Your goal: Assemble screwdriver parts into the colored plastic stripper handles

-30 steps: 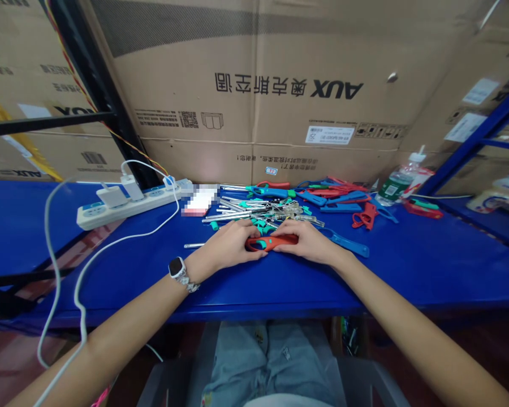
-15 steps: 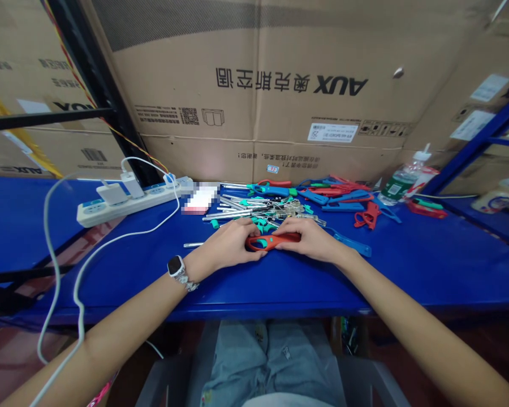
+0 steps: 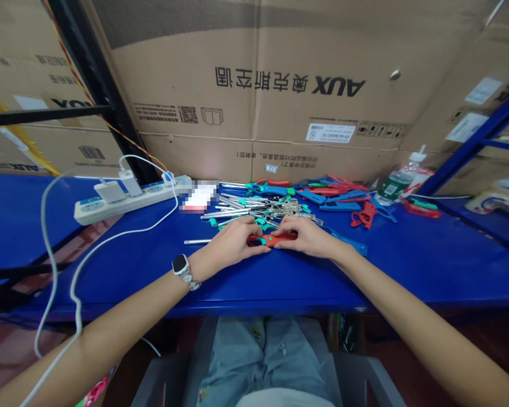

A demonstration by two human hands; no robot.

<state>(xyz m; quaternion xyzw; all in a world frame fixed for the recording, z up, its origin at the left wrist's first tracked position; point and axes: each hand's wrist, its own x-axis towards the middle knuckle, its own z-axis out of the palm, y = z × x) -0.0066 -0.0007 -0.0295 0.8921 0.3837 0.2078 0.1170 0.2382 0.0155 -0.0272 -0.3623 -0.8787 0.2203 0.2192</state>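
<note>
- White cable [image 3: 77, 308] crosses the left forearm [image 3: 123, 328]; a sweep could snag it.
- Left hand [image 3: 238, 240] pinches the left end of the orange lighter handle [image 3: 271, 241], before metal tubes [image 3: 220, 215]; uneven pressure might twist it.
- Right hand [image 3: 309, 238] grips its right end; slackening could drop it.

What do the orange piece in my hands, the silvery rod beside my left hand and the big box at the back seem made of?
Orange piece: probably plastic, fairly smooth, judging by its even colour and molded-looking curves. Silvery rod: likely metal, shiny, from its bright highlights, though a coating could look similar. Big box: matte brown cardboard, showing creases and printing.
</note>
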